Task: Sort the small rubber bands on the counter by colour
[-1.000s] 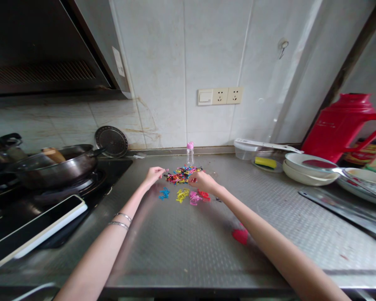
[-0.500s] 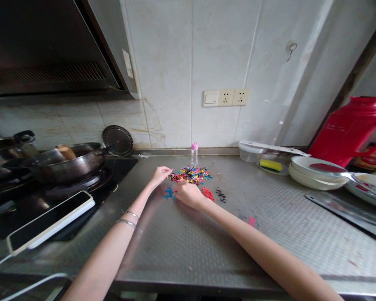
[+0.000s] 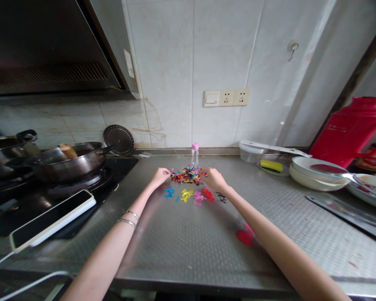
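A mixed heap of small coloured bands (image 3: pixel 186 174) lies on the steel counter (image 3: pixel 188 238). In front of it sit separate little groups: blue bands (image 3: pixel 168 192), yellow bands (image 3: pixel 186 194), pink bands (image 3: pixel 198 197), red bands (image 3: pixel 208 194) and black bands (image 3: pixel 221 196). My left hand (image 3: pixel 160 176) rests at the heap's left edge, fingers pinched together on something I cannot make out. My right hand (image 3: pixel 213 179) is at the heap's right edge, fingers curled down into the bands. A small clear bottle with a pink cap (image 3: pixel 194 154) stands just behind the heap.
A stove with a pan (image 3: pixel 65 162) and a phone on a cable (image 3: pixel 52 218) is at the left. Stacked white plates (image 3: pixel 318 172), a sponge (image 3: pixel 271 165), a clear tub (image 3: pixel 250 152) and a red thermos (image 3: pixel 354 127) crowd the right. A red patch (image 3: pixel 245 236) shows beside my right forearm.
My right hand moved from the sorted groups near the blue bands back up to the right side of the heap, uncovering the yellow and pink groups. My left hand stayed put.
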`<state>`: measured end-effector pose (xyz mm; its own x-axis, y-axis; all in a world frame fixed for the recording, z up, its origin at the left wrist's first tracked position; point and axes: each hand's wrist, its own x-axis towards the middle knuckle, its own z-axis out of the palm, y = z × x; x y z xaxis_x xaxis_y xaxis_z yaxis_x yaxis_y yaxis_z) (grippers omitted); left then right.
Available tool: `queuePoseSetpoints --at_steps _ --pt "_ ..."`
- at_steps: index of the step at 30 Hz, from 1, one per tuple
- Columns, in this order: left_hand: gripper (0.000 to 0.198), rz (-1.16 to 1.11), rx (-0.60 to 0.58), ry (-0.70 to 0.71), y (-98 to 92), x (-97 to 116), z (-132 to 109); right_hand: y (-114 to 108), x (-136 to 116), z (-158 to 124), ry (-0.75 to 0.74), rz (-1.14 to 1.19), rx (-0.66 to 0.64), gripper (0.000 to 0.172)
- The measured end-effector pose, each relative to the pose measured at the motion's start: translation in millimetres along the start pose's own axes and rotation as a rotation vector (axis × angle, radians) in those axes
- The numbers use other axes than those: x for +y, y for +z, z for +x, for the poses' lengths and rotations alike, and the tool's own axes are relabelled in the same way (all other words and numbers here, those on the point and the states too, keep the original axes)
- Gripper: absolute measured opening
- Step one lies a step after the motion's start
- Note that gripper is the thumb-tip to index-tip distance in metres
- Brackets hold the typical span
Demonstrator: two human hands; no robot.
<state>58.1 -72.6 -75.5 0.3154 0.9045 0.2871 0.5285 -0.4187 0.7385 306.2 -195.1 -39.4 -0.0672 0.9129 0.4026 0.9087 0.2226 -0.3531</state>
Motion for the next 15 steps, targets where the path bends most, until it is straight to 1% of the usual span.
queuePoseSetpoints --at_steps 2,4,7,10,15 --pt "0.016 0.025 -0.013 0.008 0.4 -3 0 -3 20 3 0.085 -0.001 0.009 0.023" --pt "0.017 0.054 -0.040 0.008 1.0 -4 -1 -3 36 4 0.128 0.012 0.017 0.023" --pt "0.019 0.085 -0.077 0.007 1.6 -4 -2 0 53 5 0.128 0.047 -0.010 0.023" --pt "0.021 0.102 -0.095 0.003 1.3 0 -5 4 60 4 0.065 0.085 -0.049 0.023" --pt "0.030 0.107 -0.125 0.014 -0.9 9 -9 7 57 4 -0.053 0.124 -0.115 0.018"
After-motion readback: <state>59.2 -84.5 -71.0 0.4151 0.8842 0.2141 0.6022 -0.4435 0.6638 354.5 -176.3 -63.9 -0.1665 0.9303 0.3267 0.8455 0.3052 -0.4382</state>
